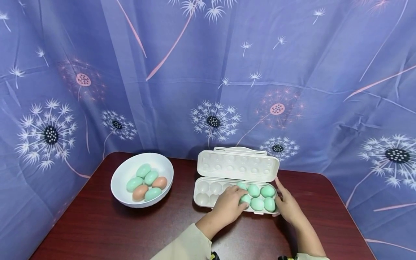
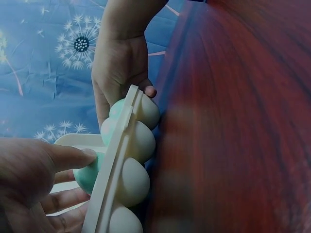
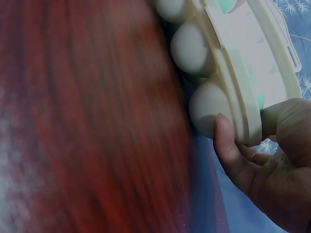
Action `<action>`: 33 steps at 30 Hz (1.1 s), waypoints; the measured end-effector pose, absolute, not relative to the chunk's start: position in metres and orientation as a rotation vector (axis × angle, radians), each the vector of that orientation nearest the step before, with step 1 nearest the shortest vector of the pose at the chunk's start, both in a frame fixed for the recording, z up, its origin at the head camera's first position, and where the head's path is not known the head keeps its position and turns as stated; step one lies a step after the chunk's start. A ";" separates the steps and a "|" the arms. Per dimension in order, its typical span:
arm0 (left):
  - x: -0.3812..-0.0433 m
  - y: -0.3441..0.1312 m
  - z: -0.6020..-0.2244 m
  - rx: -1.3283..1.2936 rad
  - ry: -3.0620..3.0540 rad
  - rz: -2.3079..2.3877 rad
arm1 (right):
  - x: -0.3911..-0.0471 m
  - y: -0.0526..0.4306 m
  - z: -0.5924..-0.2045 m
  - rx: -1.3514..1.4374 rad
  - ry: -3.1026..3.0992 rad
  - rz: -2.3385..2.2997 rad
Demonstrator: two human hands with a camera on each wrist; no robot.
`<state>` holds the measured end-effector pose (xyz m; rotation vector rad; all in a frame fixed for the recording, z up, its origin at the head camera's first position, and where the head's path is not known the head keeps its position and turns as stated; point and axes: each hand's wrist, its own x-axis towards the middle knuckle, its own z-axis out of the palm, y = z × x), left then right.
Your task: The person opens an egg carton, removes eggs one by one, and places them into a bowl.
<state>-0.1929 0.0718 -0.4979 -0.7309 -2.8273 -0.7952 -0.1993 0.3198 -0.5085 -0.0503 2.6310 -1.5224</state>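
Note:
A cream plastic egg carton point(image 1: 203, 206) lies with its lid point(image 1: 238, 173) raised at the back. Several pale green eggs point(image 1: 257, 204) fill cups in its right half, while the cups at the left end hold none. My left hand point(image 1: 227, 206) reaches over the carton's middle and pinches a green egg point(image 2: 87, 175) at a front-row cup, thumb on its near side. At the carton's right end, my right hand point(image 1: 289, 207) grips the rim, its thumb point(image 3: 224, 138) against the underside of the end cup and its fingers on the other side.
On the table's left side stands a white bowl point(image 1: 118, 180) with several green eggs point(image 1: 152, 194) and two brown eggs point(image 1: 140, 193). The dark red wooden table point(image 1: 175, 224) meets a blue dandelion-print curtain point(image 1: 169, 119) behind the carton and bowl.

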 end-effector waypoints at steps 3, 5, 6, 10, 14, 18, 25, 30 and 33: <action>-0.192 0.071 -0.497 -0.736 -2.828 -0.800 | -0.199 0.320 -0.509 -0.046 2.630 -1.517; -0.192 0.071 -0.496 -0.740 -2.829 -0.800 | -0.199 0.320 -0.509 -0.040 2.631 -1.514; -0.192 0.070 -0.496 -0.743 -2.828 -0.801 | -0.199 0.320 -0.508 -0.039 2.631 -1.513; -0.192 0.069 -0.494 -0.756 -2.817 -0.808 | -0.199 0.319 -0.508 -0.041 2.633 -1.514; -0.191 0.068 -0.493 -0.768 -2.809 -0.809 | -0.199 0.319 -0.508 -0.039 2.643 -1.508; -0.191 0.067 -0.491 -0.778 -2.801 -0.812 | -0.200 0.319 -0.510 -0.029 2.652 -1.502; -0.191 0.064 -0.488 -0.784 -2.770 -0.821 | -0.201 0.320 -0.511 -0.031 2.643 -1.513; -0.191 0.062 -0.485 -0.770 -2.759 -0.827 | -0.200 0.319 -0.510 -0.028 2.639 -1.511; -0.190 0.060 -0.485 -0.771 -2.750 -0.828 | -0.200 0.319 -0.510 -0.029 2.643 -1.505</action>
